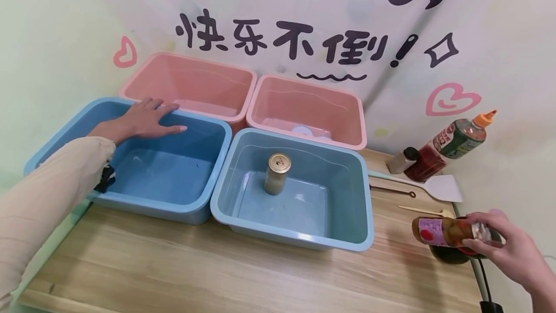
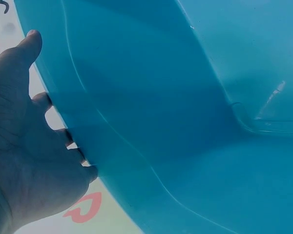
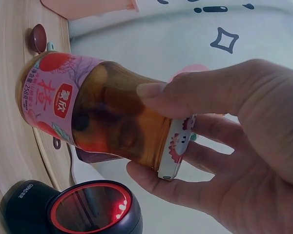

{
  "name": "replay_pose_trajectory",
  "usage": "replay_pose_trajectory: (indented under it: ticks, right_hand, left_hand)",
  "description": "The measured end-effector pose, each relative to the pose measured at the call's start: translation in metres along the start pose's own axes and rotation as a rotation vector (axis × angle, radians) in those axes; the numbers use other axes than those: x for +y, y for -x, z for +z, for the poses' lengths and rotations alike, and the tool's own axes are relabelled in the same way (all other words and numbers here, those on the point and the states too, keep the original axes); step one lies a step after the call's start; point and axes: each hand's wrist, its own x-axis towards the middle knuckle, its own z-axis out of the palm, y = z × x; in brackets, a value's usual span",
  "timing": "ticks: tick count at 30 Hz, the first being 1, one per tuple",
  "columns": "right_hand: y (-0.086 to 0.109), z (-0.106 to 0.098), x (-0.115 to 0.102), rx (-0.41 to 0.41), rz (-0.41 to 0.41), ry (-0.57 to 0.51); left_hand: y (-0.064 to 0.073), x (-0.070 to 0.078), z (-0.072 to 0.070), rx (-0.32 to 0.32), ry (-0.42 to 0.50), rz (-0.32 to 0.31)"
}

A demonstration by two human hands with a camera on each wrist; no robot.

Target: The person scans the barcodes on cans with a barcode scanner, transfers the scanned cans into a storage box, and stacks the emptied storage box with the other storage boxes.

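Observation:
My left hand [image 1: 147, 119] lies over the far rim of the left blue bin [image 1: 165, 173], its fingers spread and the thumb pointing right. In the left wrist view the fingertips [image 2: 63, 136] meet the edge of that bin. On the right, my right hand [image 1: 512, 245] grips a glass jar [image 1: 456, 232] by its neck and lid end. The jar lies sideways in the air, with a pink label [image 3: 53, 95], a white patterned lid [image 3: 177, 148] and brownish round pieces inside. Below it stands a dark device with a red-lit round window [image 3: 93, 209].
A can [image 1: 277, 174] stands in the right blue bin [image 1: 299, 240]. Two pink bins [image 1: 195, 78] sit behind. At the right are an orange-capped sauce bottle [image 1: 456, 144], a small shaker [image 1: 403, 160], a white spatula [image 1: 443, 188] and thin utensils on the wooden table [image 1: 260, 274].

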Motion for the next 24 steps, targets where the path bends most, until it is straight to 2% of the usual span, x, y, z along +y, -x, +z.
replay_pose_trajectory:
  ticks: [5, 10, 17, 22, 24]
  right_hand:
    - [-0.002, -0.002, -0.002, -0.011, 0.021, 0.025]
    - [-0.006, -0.007, -0.006, -0.006, 0.014, 0.006]
    - [-0.029, -0.025, -0.025, 0.018, -0.097, 0.001]
    - [-0.051, -0.036, -0.048, 0.028, -0.202, -0.007]
    - [-0.062, -0.040, -0.059, 0.028, -0.253, 0.028]
  left_hand:
    - [0.001, 0.002, -0.001, 0.004, -0.011, 0.005]
    - [0.002, 0.004, -0.004, 0.010, -0.020, 0.012]
    - [0.003, 0.004, -0.004, 0.021, -0.023, 0.012]
    - [0.003, 0.003, -0.002, 0.017, -0.019, 0.010]
    - [0.003, 0.002, -0.002, 0.016, -0.021, 0.008]
